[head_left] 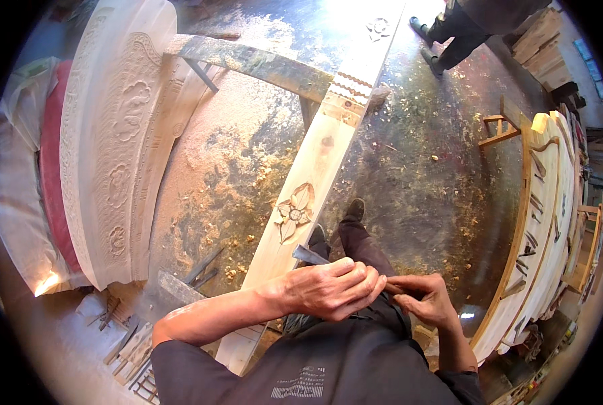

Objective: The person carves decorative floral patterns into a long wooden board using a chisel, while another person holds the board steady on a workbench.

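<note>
My left hand (338,287) is closed around a carving chisel (308,255); its flat metal blade sticks out past the fingers toward the left. My right hand (426,300) grips what looks like its brown wooden handle, with the thumb and fingers pressed around it. Both hands are in front of my body, just right of a long pale wooden board (322,152). A carved flower with pointed petals (295,212) lies on the board beyond the blade. The middle of the chisel is hidden inside my left hand.
A bench (261,64) supports the board's far part. Large carved panels (116,148) stand at left over wood shavings (214,121). Several tools lie on a curved pale workbench (527,236) at right. Another person's legs (446,34) are at the far right.
</note>
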Available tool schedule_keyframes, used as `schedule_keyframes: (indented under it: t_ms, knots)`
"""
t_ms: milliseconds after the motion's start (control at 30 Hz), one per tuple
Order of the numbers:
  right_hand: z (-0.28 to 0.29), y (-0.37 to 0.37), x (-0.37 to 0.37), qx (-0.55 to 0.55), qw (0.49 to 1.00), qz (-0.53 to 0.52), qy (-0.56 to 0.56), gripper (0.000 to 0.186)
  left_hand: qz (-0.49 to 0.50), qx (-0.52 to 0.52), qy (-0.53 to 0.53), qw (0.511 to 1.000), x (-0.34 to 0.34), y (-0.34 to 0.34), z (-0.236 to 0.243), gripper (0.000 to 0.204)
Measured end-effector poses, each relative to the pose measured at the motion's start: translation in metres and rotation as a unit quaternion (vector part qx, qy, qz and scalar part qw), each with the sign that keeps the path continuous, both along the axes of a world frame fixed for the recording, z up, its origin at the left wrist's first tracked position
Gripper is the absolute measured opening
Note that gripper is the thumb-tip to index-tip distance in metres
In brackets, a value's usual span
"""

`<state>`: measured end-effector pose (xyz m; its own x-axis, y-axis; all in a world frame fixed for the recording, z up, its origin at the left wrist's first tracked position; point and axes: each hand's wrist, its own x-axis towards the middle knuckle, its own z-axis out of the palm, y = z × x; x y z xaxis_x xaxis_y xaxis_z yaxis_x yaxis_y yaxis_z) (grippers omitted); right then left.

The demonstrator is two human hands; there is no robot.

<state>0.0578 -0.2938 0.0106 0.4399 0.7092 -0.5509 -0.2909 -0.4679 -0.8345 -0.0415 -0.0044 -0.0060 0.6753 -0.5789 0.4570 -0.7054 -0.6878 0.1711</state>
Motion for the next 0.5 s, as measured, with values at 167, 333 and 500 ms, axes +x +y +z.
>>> schedule_keyframes:
  t_ms: [167, 333, 500]
  knots:
    - [0.009, 0.003, 0.015, 0.036, 0.994, 0.036, -0.092, 0.047, 0.025, 0.008, -0.007, 1.000, -0.003, -0.002, 0.003, 0.042]
    - [0.027, 0.007, 0.037, 0.051, 0.976, 0.092, -0.191, 0.045, 0.052, 0.021, 0.004, 0.998, -0.004, -0.004, 0.008, 0.043]
    - [0.049, 0.004, 0.040, 0.025, 0.958, 0.104, -0.267, 0.042, 0.084, -0.027, 0.015, 0.996, 0.000, -0.008, 0.005, 0.047]
